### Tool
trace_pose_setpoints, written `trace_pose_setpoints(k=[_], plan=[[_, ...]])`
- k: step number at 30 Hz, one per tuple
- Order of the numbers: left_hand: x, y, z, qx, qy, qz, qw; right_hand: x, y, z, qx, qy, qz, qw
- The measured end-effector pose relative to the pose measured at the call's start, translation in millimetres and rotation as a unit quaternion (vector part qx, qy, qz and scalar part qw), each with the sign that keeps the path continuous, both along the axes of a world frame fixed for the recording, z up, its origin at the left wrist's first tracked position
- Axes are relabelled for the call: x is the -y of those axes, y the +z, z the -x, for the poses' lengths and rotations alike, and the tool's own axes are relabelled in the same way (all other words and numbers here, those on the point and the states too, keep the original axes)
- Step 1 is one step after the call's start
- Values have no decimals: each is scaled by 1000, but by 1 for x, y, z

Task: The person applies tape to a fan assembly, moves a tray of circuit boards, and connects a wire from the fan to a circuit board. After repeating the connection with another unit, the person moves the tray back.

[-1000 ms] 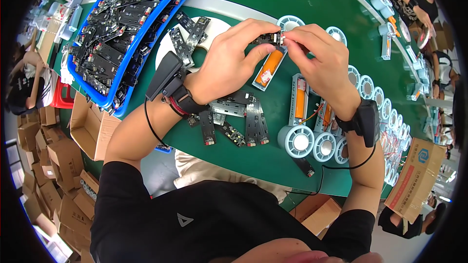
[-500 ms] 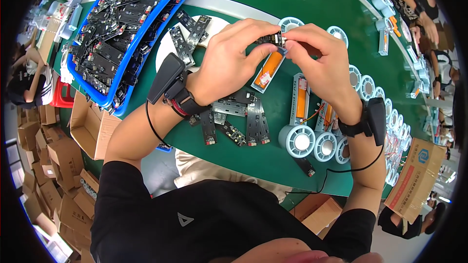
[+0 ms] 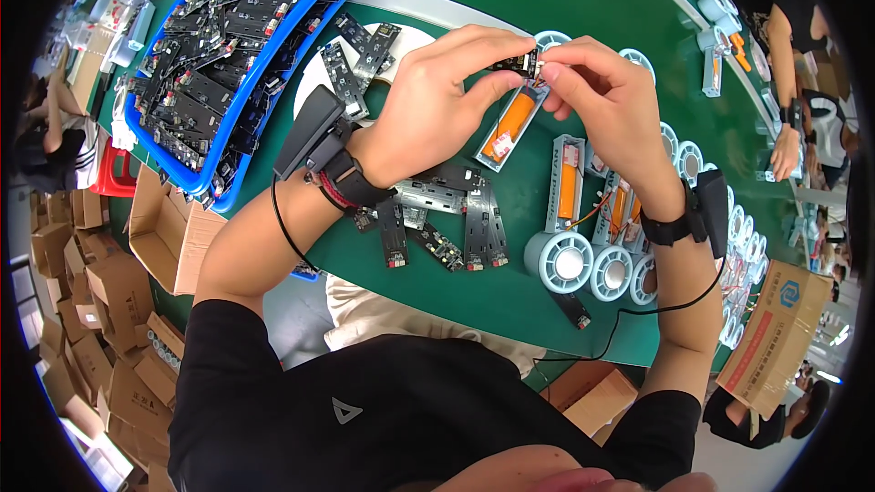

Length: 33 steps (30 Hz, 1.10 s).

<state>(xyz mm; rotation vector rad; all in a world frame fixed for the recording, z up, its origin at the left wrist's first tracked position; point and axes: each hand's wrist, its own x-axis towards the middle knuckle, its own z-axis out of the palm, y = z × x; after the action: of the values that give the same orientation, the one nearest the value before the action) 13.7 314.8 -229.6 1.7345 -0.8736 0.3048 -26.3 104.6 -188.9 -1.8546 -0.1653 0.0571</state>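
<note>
Pinched between the thumb and fingers of my left hand (image 3: 428, 100) is a small black circuit board (image 3: 518, 64). My right hand (image 3: 612, 114) meets it at its end, its thumb and index finger closed on a small white connector (image 3: 540, 67) that the fingertips partly cover. Just under both hands lies a light-blue fan-like housing with an open handle (image 3: 493, 160), an orange battery (image 3: 516, 118) inside; its round head is mostly behind my fingers. Similar units with round grilles (image 3: 566, 262) stand to the right of it.
A blue bin (image 3: 217, 169) heaped with black boards is at the left. More boards lie on a white disc (image 3: 312, 91) and as a loose pile (image 3: 474, 228) near the front. Rows of housings line the right. A black cable (image 3: 638, 312) runs from my right wrist.
Both hands have shifted slightly right with the board. My right fingers have changed their pinch at the connector. At the far right, another person's arm has moved lower.
</note>
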Motion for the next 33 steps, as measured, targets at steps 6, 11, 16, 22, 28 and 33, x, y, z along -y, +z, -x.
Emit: trace_pose_setpoints(k=[6,11,16,22,28,33], plan=[[-1,0,1,-12,-9,1,1000,-4,-2,2,119,16,52,991],[-1,1,0,-4,-5,-1,1000,0,-2,2,131,18,71,989],[0,-1,-1,15,0,0,1000,-2,-2,2,138,16,81,987],[-2,-2,1,85,34,-26,995,-12,16,8,-49,-15,-17,999],[-1,-1,3,190,76,-58,977,-12,16,9,-47,-15,12,999],[-3,1,5,201,89,-71,973,-10,14,10,-14,2,40,999]])
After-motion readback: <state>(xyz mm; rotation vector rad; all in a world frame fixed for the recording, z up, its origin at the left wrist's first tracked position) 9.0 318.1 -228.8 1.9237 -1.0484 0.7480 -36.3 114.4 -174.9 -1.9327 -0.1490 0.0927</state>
